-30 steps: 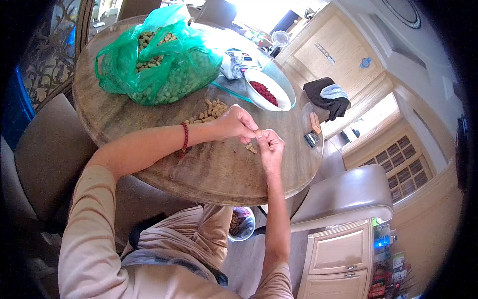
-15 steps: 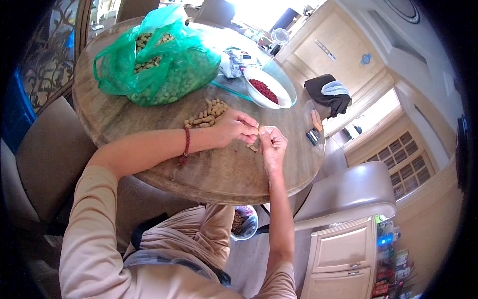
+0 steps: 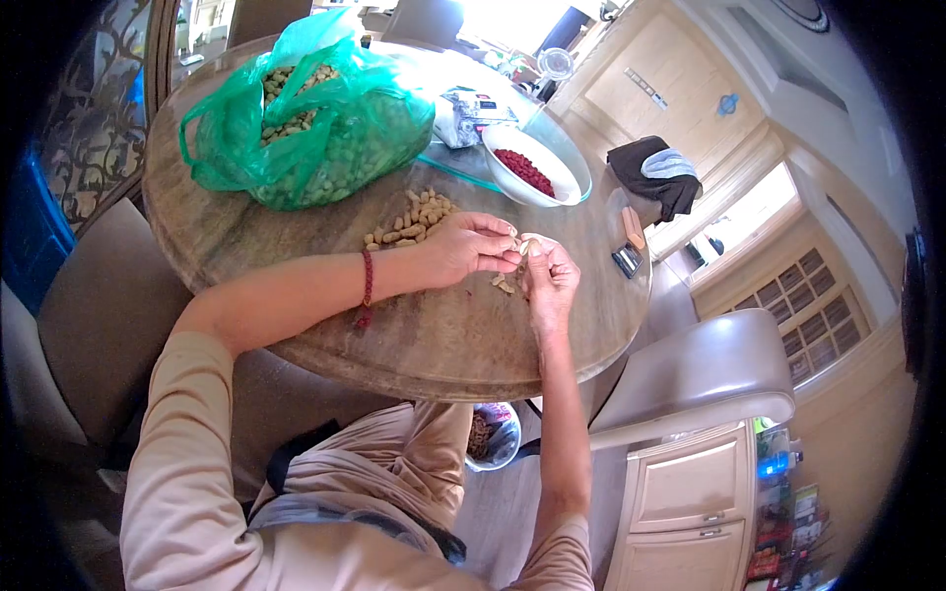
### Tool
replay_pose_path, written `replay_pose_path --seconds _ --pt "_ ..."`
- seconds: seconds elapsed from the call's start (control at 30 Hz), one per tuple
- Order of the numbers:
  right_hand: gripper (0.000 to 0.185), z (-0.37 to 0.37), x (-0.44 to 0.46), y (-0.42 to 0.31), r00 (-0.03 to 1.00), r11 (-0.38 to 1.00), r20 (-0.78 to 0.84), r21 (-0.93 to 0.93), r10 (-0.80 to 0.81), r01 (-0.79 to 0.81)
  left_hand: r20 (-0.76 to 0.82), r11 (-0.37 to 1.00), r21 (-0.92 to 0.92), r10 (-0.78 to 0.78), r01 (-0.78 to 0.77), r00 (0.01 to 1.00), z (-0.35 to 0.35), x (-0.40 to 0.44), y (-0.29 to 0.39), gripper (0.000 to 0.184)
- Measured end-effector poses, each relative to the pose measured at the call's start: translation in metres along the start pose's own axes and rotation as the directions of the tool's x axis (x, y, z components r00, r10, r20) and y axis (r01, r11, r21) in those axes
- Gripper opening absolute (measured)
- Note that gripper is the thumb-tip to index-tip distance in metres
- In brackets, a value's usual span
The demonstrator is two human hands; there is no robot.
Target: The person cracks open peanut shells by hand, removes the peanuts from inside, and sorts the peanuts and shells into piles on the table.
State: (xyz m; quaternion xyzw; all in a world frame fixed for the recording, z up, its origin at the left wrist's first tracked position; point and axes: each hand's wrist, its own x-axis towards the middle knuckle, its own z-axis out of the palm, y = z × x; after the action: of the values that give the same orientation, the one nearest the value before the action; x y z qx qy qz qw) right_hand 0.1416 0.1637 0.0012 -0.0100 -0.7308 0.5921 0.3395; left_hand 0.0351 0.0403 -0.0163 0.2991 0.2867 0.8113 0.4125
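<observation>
Fingertips of my left hand (image 3: 471, 248) and my right hand (image 3: 552, 281) meet over the table, both closed in a pinch on a peanut (image 3: 522, 246) whose pale shell shows between them. Just behind my left wrist lies a small pile of unshelled peanuts (image 3: 419, 212). Bits of broken shell (image 3: 503, 284) rest on the wood below my fingers. Farther back, a white bowl (image 3: 564, 177) holds shelled red peanuts (image 3: 522, 171). A green plastic bag (image 3: 345, 148) full of unshelled peanuts stands open at the back left.
The round wooden table (image 3: 434, 345) has a glass centre. A plastic packet (image 3: 473, 116) sits beside the bowl. At the right edge are a dark object (image 3: 627, 260) and an orange-brown one (image 3: 633, 227). Below the table stands a bin (image 3: 505, 443) with shells, near a chair (image 3: 700, 374).
My hands have shifted slightly, and the peanut's pale shell shows more between my fingertips. The whole view has tilted a little.
</observation>
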Motion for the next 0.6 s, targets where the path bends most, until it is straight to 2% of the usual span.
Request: replay_pose_path --seconds 0.1,0.17,0.2,0.27,0.3,0.33,0.37,0.5,0.57,0.6 --pt "0.018 -0.003 0.001 0.002 1.0 0.999 -0.001 0.054 0.004 -0.003 0.028 0.997 0.077 0.005 -0.007 1.0 -0.002 0.001 0.003 0.018" --pt "0.016 -0.006 0.004 0.009 0.998 0.994 -0.026 -0.095 -0.057 0.054 0.05 0.951 0.305 0.036 -0.049 0.998 -0.004 0.004 0.004 0.017" --pt "0.016 -0.007 0.005 0.01 0.998 0.994 -0.028 -0.092 -0.053 0.051 0.048 0.951 0.306 0.032 -0.045 0.998 -0.004 0.004 0.005 0.017" --pt "0.014 -0.006 0.006 0.015 0.987 0.851 0.019 -0.504 -0.16 0.148 0.123 0.688 0.71 0.089 -0.15 0.988 -0.006 0.003 0.005 0.015" --pt "0.014 -0.005 0.004 0.012 0.988 0.854 0.016 -0.5 -0.154 0.142 0.117 0.687 0.712 0.083 -0.142 0.99 -0.006 0.001 0.003 0.015" --pt "0.014 -0.005 0.003 0.008 0.992 0.807 0.023 -0.58 -0.122 0.113 0.241 0.44 0.843 0.204 -0.309 0.949 -0.006 0.0 0.001 0.014" --pt "0.014 -0.004 0.002 0.005 0.996 0.751 0.028 -0.654 -0.089 0.086 0.388 0.143 0.888 0.277 -0.437 0.879 -0.006 -0.002 -0.001 0.014" --pt "0.013 -0.006 0.003 0.014 0.988 0.777 0.025 -0.615 -0.15 0.133 0.387 0.138 0.892 0.263 -0.431 0.884 -0.003 -0.004 0.0 0.016" --pt "0.013 -0.003 0.001 0.002 0.995 0.651 0.022 -0.754 -0.098 0.081 0.558 -0.137 0.817 0.433 -0.56 0.707 -0.009 0.006 0.008 0.015" --pt "0.013 -0.003 0.0 0.004 0.995 0.654 0.023 -0.752 -0.096 0.08 0.556 -0.138 0.819 0.431 -0.557 0.71 -0.011 0.01 0.015 0.015"
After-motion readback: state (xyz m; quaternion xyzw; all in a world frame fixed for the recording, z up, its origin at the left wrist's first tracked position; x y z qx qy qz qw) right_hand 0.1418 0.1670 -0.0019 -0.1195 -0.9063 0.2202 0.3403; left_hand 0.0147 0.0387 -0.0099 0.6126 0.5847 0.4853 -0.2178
